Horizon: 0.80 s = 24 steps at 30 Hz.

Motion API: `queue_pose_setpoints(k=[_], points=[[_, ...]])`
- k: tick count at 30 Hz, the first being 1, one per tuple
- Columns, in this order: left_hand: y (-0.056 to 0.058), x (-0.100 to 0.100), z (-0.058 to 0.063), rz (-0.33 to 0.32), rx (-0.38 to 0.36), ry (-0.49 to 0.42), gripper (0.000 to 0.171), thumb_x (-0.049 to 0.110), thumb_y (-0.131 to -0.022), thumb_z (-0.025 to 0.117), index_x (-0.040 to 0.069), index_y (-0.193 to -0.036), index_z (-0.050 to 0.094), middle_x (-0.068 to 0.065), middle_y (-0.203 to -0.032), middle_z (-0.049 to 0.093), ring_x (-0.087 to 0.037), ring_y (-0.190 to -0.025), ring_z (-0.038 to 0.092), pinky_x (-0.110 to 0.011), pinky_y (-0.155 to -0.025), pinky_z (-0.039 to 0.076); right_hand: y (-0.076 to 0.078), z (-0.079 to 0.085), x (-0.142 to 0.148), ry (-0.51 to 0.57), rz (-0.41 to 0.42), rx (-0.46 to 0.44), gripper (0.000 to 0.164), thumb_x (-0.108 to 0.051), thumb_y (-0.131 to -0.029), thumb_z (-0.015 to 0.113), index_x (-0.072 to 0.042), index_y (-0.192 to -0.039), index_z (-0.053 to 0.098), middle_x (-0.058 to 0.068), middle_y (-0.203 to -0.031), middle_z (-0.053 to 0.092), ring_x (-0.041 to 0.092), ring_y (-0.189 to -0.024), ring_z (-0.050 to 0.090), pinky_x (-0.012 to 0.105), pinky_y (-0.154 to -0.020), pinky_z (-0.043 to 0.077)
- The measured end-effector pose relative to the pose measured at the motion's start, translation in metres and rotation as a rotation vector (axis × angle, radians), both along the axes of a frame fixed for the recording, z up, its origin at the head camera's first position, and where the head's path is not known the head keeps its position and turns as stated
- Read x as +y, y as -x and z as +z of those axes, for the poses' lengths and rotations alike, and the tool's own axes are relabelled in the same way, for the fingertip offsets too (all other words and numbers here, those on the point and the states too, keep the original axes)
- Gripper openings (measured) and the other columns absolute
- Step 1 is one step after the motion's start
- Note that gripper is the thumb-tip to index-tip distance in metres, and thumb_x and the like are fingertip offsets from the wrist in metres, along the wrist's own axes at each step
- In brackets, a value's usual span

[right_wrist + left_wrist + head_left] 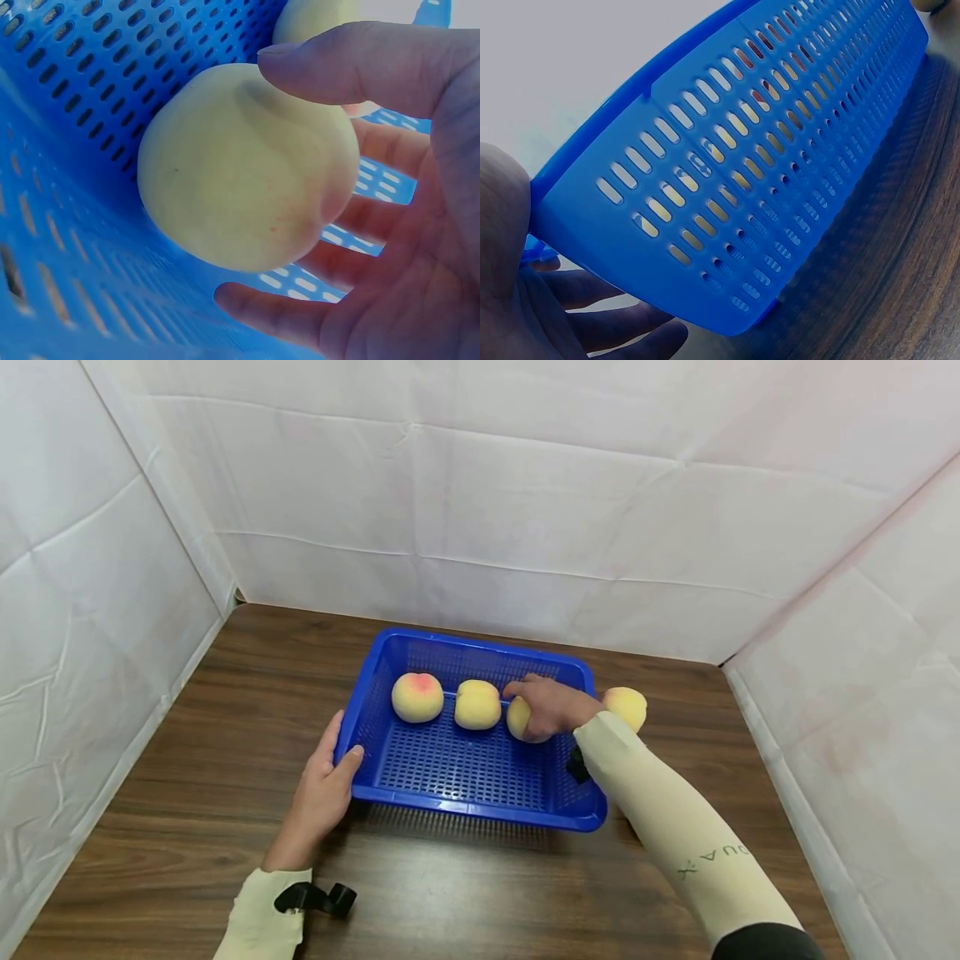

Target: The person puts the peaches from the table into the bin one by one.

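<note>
A blue plastic basket (pixel 468 808) with slotted walls stands on the wooden table. My left hand (pixel 321 789) grips its left rim, thumb over the edge and the other fingers along the outside, as the left wrist view also shows. Inside the basket, two yellow peaches lie in a row: a pink-topped peach (pixel 417 697) at left and a paler peach (pixel 477 705) in the middle. At the right of this row, my right hand (pixel 551 706) holds a third peach (pixel 240 172), its thumb across the top and fingers around the far side.
Another peach (pixel 625 706) sits outside the basket, just past its right wall and partly behind my right wrist. White cloth walls (pixel 517 510) enclose the wooden table (pixel 187 777) at the back and both sides.
</note>
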<state>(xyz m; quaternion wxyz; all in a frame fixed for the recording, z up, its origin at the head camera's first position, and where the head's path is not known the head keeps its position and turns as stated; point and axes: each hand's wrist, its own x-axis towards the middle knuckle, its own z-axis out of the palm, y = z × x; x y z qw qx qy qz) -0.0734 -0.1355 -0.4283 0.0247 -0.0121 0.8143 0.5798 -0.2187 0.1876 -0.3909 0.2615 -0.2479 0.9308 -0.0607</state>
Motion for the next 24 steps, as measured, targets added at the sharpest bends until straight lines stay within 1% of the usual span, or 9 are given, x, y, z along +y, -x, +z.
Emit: queue_pose_setpoints(k=[4,11,17,21,24], points=[[0.001,0.001,0.001,-0.009,-0.002,0.001,0.062,0.014,-0.102,0.042,0.011,-0.154,0.008,-0.02,-0.154,0.02,-0.037,-0.137,0.023,-0.059,-0.11,0.02,0.0,0.005,0.001,-0.001,-0.001,-0.007,0.073,-0.014,-0.073,0.076,-0.015,-0.14,0.047,0.013,-0.137,0.043,0.027,-0.107,0.047,0.044,-0.086,0.049],[0.003,0.001,0.002,-0.005,-0.011,0.01,0.062,0.018,-0.103,0.041,0.014,-0.155,0.007,-0.019,-0.155,0.02,-0.036,-0.138,0.022,-0.059,-0.11,0.019,-0.001,0.013,0.002,-0.005,-0.004,-0.009,0.071,-0.014,-0.075,0.076,-0.015,-0.14,0.047,0.011,-0.136,0.043,0.026,-0.107,0.047,0.044,-0.089,0.048],[0.005,0.001,0.003,-0.003,-0.005,0.007,0.062,0.016,-0.102,0.042,0.012,-0.154,0.008,-0.019,-0.155,0.02,-0.035,-0.138,0.022,-0.058,-0.111,0.019,-0.002,0.02,0.001,-0.014,-0.001,-0.003,0.07,-0.016,-0.076,0.077,-0.016,-0.14,0.047,0.011,-0.136,0.044,0.027,-0.109,0.047,0.046,-0.091,0.047],[0.006,0.001,0.002,-0.002,-0.003,0.008,0.062,0.017,-0.102,0.042,0.012,-0.154,0.009,-0.019,-0.154,0.021,-0.035,-0.137,0.023,-0.058,-0.111,0.019,-0.002,0.026,0.001,-0.013,0.006,0.018,0.069,-0.017,-0.076,0.077,-0.019,-0.139,0.048,0.011,-0.136,0.045,0.026,-0.11,0.047,0.046,-0.092,0.046],[0.007,0.001,0.002,-0.002,0.003,0.01,0.061,0.018,-0.103,0.042,0.011,-0.154,0.01,-0.02,-0.154,0.021,-0.036,-0.137,0.023,-0.058,-0.111,0.019,-0.003,0.032,0.002,0.001,0.014,0.027,0.069,-0.017,-0.076,0.078,-0.018,-0.139,0.048,0.012,-0.136,0.045,0.025,-0.109,0.048,0.046,-0.091,0.047]])
